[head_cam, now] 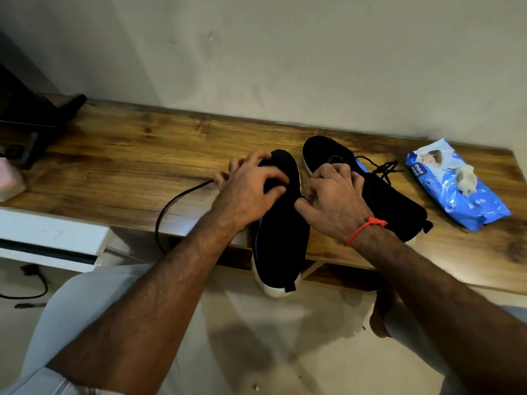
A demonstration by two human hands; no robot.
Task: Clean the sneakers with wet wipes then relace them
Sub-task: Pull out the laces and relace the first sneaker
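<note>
Head view: wooden tabletop [114, 155] against plain wall [285, 52], pale floor [256, 337] below.

- plain off-white plastered wall [285, 52] behind, faint scuffs
- brown wood-grain counter [119, 166] against it
- pale glossy tiled floor [271, 337] below
- white drawer unit [51, 238] at left
- black cable [31, 283] on floor

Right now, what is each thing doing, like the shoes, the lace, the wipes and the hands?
Left sneaker: on the table, heel overhanging the edge, being laced.
Right sneaker: lying on the table, lace loose.
Long lace: trailing off the table edge.
Wipes pack: open, crumpled wipe on top.
Left hand: fingers curled over the left sneaker.
Right hand: pinching the lace.
</note>
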